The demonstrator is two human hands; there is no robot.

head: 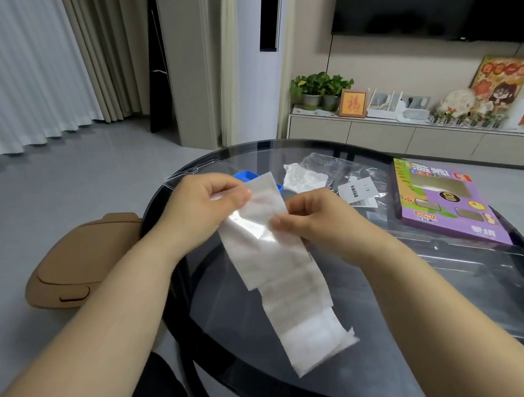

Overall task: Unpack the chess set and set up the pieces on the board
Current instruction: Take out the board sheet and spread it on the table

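I see a round dark glass worktop (pixel 403 328) filling the lower middle of my feed. At its right edge lies the purple game box (pixel 447 204), flat, printed side up, with its lettering upside down to me. Next in size is the long packet strip (pixel 277 259), a band of cloudy white plastic divided into pockets. It runs from the middle of the worktop down toward the near edge, held up off the glass at its top end. I cannot tell what the pockets hold.

Both hands grasp that strip near its top. The left hand (pixel 202 208) pinches the upper left side between thumb and curled fingers. The right hand (pixel 318 222) pinches the right side just below, fingers curled in, so the two hands sit close together across the band.

Toward the far edge a clear plastic bag (pixel 345 167) lies crumpled on the glass, and a wadded white wrapper (pixel 302 177) rests against its left side. A small white paper slip (pixel 358 191) with dark print lies at the bag's near side. Behind the left hand, a blue plastic piece (pixel 247 177) pokes out, mostly hidden.
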